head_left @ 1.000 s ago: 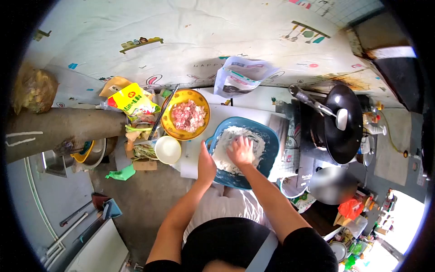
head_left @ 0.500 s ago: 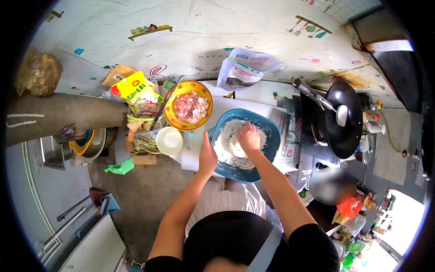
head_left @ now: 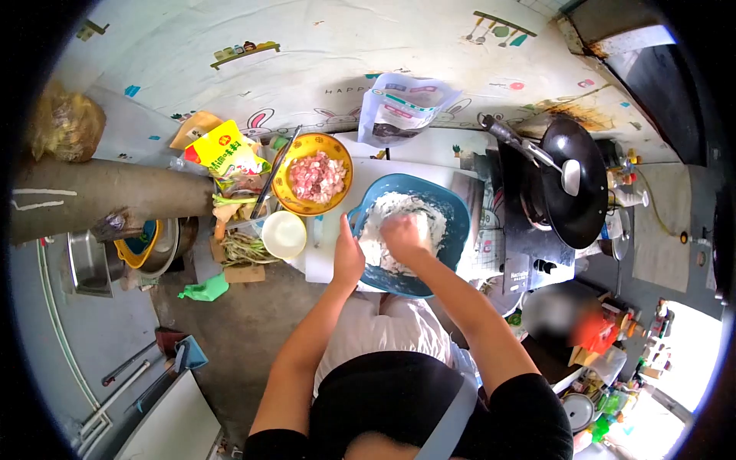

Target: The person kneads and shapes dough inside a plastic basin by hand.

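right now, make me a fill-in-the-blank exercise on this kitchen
The left hand touches the edge of the ____ basin.
The ____ hand is in the white powdery mix.
The patterned yellow bowl holds chopped ____.
In the picture, the small white bowl is to the basin's ____.

Missing words: blue; right; meat; left.
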### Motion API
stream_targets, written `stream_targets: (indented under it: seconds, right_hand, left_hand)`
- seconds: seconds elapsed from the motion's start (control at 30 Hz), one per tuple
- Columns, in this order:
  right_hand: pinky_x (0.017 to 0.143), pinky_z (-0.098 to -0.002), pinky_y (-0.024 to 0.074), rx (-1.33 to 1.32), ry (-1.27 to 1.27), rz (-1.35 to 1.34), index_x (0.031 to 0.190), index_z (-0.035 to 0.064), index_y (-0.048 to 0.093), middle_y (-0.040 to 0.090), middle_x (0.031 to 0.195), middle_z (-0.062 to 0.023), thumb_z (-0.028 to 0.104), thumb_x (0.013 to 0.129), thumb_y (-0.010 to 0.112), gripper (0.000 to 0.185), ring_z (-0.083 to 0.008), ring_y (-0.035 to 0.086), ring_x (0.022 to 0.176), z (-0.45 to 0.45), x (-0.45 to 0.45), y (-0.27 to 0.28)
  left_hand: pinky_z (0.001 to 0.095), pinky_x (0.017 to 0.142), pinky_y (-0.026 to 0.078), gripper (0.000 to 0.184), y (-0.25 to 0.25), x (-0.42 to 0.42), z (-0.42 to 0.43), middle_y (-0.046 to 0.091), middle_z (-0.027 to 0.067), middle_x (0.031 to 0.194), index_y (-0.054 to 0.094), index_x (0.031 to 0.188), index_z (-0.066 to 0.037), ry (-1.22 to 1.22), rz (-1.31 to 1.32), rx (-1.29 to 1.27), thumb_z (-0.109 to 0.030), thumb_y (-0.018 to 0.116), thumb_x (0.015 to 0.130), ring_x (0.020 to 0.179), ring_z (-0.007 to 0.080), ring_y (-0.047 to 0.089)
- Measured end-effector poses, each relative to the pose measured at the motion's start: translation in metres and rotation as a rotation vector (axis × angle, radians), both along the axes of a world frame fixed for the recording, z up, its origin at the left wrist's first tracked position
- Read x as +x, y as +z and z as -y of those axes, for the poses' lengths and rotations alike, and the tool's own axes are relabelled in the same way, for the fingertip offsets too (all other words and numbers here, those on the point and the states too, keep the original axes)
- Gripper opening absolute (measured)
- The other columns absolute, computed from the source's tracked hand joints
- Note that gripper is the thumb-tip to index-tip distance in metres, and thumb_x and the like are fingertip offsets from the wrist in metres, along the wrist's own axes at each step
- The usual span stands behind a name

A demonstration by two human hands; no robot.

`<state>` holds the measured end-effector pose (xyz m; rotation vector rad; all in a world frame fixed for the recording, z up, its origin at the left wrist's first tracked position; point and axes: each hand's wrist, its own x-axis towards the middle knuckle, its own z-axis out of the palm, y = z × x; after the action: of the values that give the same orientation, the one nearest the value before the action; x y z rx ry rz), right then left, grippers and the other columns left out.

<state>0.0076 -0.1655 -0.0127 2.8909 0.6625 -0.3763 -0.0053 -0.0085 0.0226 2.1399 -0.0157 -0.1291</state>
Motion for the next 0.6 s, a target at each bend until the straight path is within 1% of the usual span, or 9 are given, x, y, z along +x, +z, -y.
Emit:
stream_targets:
  seconds: [0.07, 0.13, 0.2, 0.23, 0.27, 0.33, 0.43, 0.53, 0.6]
  right_hand:
    - [0.085, -0.0412, 0.0433, 0.208, -0.013, 0.001, 0.088, 0.011, 0.065, 0.061, 0.097, -0.0068, 0.015, 0.077, 0.052, 0.016, -0.0241, 0.057, 0.095, 0.009, 0.012, 0.012]
    - [0.08, -0.0392, 0.0475, 0.31, 0.063, -0.088, 0.09, 0.0102, 0.065, 0.063, 0.093, -0.0074, 0.013, 0.078, 0.052, 0.017, -0.0255, 0.06, 0.089, 0.011, 0.017, 0.018]
    - [0.075, -0.0411, 0.0491, 0.706, -0.056, -0.347, 0.082, 0.0072, 0.065, 0.062, 0.079, -0.0133, 0.008, 0.077, 0.048, 0.018, -0.0316, 0.061, 0.081, -0.005, -0.005, -0.002]
    - [0.075, -0.0433, 0.048, 0.604, -0.143, -0.571, 0.082, 0.006, 0.064, 0.06, 0.073, -0.0145, 0.007, 0.073, 0.05, 0.017, -0.034, 0.061, 0.079, -0.017, -0.012, 0.012]
    - [0.075, -0.0455, 0.047, 0.57, -0.193, -0.713, 0.091, 0.0039, 0.062, 0.061, 0.083, -0.0161, 0.005, 0.072, 0.052, 0.022, -0.0349, 0.06, 0.088, -0.024, -0.018, 0.027]
    - [0.081, -0.0444, 0.0466, 0.739, -0.223, -0.55, 0.104, 0.0019, 0.058, 0.057, 0.102, -0.0194, 0.001, 0.071, 0.052, 0.033, -0.035, 0.055, 0.101, -0.028, -0.032, 0.02]
    - [0.09, -0.0421, 0.0443, 0.712, -0.165, -0.388, 0.119, 0.0008, 0.049, 0.047, 0.121, -0.0207, -0.002, 0.072, 0.05, 0.046, -0.0347, 0.049, 0.111, -0.023, -0.036, 0.02]
    - [0.092, -0.0405, 0.0439, 0.617, -0.171, -0.236, 0.124, 0.0001, 0.045, 0.042, 0.128, -0.0226, -0.003, 0.072, 0.05, 0.052, -0.0349, 0.049, 0.113, -0.014, 0.0, -0.003]
    - [0.089, -0.0412, 0.0456, 0.722, -0.272, -0.17, 0.114, -0.0008, 0.053, 0.049, 0.12, -0.0217, 0.001, 0.077, 0.047, 0.037, -0.0345, 0.055, 0.104, -0.007, 0.023, 0.004]
  left_hand:
    - [0.0411, 0.102, 0.033, 0.06, 0.012, 0.004, -0.002, 0.032, 0.0302, 0.136, 0.014, 0.139, 0.005, -0.007, -0.206, -0.037, 0.003, 0.04, 0.085, 0.124, 0.0423, 0.036]
    - [0.0416, 0.1, 0.034, 0.06, 0.002, 0.002, -0.004, 0.033, 0.0299, 0.135, 0.013, 0.139, 0.004, -0.007, -0.112, -0.025, 0.002, 0.042, 0.085, 0.122, 0.0424, 0.038]
    - [0.0415, 0.099, 0.035, 0.06, -0.004, 0.0, -0.004, 0.033, 0.0298, 0.135, 0.014, 0.139, 0.004, 0.003, -0.114, -0.063, 0.002, 0.042, 0.086, 0.122, 0.0426, 0.038]
    - [0.0415, 0.099, 0.035, 0.06, -0.005, -0.001, -0.004, 0.033, 0.0299, 0.135, 0.014, 0.138, 0.004, -0.002, -0.07, -0.042, 0.002, 0.042, 0.086, 0.121, 0.0428, 0.039]
    - [0.0415, 0.098, 0.036, 0.059, -0.005, -0.002, -0.004, 0.033, 0.0299, 0.135, 0.015, 0.138, 0.005, -0.005, -0.025, -0.021, 0.002, 0.042, 0.086, 0.121, 0.0429, 0.039]
    - [0.0415, 0.098, 0.036, 0.059, -0.006, -0.001, -0.003, 0.034, 0.03, 0.135, 0.015, 0.138, 0.005, -0.003, 0.019, 0.004, 0.001, 0.042, 0.086, 0.12, 0.0432, 0.04]
    - [0.0414, 0.098, 0.037, 0.059, -0.005, -0.001, -0.002, 0.034, 0.0302, 0.135, 0.016, 0.138, 0.005, -0.001, -0.012, -0.004, 0.001, 0.042, 0.086, 0.12, 0.0435, 0.04]
    - [0.0416, 0.097, 0.037, 0.058, -0.005, 0.0, -0.004, 0.034, 0.0304, 0.134, 0.016, 0.138, 0.005, -0.007, -0.041, -0.022, 0.001, 0.041, 0.086, 0.119, 0.0437, 0.04]
    - [0.0417, 0.096, 0.037, 0.058, -0.009, -0.001, -0.005, 0.035, 0.0305, 0.134, 0.015, 0.138, 0.004, -0.018, -0.003, -0.001, 0.001, 0.041, 0.086, 0.118, 0.0439, 0.041]
